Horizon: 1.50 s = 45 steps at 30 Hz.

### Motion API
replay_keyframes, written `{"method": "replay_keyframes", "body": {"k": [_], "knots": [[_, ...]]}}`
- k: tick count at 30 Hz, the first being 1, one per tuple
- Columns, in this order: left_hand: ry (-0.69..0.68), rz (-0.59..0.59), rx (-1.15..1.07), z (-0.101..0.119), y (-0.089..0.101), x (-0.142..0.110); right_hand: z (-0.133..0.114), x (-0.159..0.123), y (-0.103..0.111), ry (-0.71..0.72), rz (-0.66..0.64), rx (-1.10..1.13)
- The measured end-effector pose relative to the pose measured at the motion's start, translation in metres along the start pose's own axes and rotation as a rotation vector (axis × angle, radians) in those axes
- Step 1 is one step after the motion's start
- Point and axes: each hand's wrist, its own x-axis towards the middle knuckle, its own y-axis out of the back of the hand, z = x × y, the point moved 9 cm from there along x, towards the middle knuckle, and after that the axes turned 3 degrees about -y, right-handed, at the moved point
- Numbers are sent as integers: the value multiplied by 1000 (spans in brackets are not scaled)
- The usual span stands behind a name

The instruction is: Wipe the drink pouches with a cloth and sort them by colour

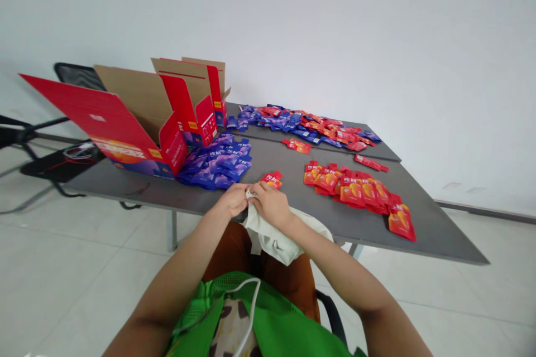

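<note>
- We count two hands, the left hand (232, 201) and the right hand (272, 204). Both are curled nearly shut and pinch a white cloth (272, 237) together, just past the near edge of the grey worktop (293, 162).
- The cloth hangs down over that edge towards our lap, and a small white fold (251, 194) shows between the hands.
- One red spouted pouch (271, 180) lies just beyond the right hand, the closest pouch to either hand.
- Towards the right corner we find a group of red pouches (355, 192), overlapping in rows. There are roughly a dozen, too overlapped for an exact count.
- Two more red pouches lie singly: one (296, 146) near the middle of the worktop, one (371, 163) towards the far right edge.
- At the left we see a heap of blue pouches (215, 162), too tangled to count, against the foot of the cartons.
- Along the far edge runs a long mixed spread of red and blue pouches (305, 125), dozens of them.
- At the far left corner stand at least two open cardboard cartons (138, 122), red outside with flaps raised. We cannot see what is in them.
</note>
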Motion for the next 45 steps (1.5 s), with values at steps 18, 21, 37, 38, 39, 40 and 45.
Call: {"method": "replay_keyframes", "body": {"k": [18,21,37,38,39,40,45], "knots": [[73,-89,46,1,3,-5,22,29,26,-13,-64,24],[37,-92,11,2,3,-6,8,18,9,75,-76,14],[-29,285,189,12,25,-19,103,62,33,-466,-8,11],[-126,343,216,17,28,-20,106,57,43,-471,35,7],[-235,387,243,22,30,-22,108,52,54,-468,87,9],[-349,423,268,26,30,-26,107,46,66,-457,146,22],[-684,534,446,32,12,-62,85,12,113,-296,368,180]]}}
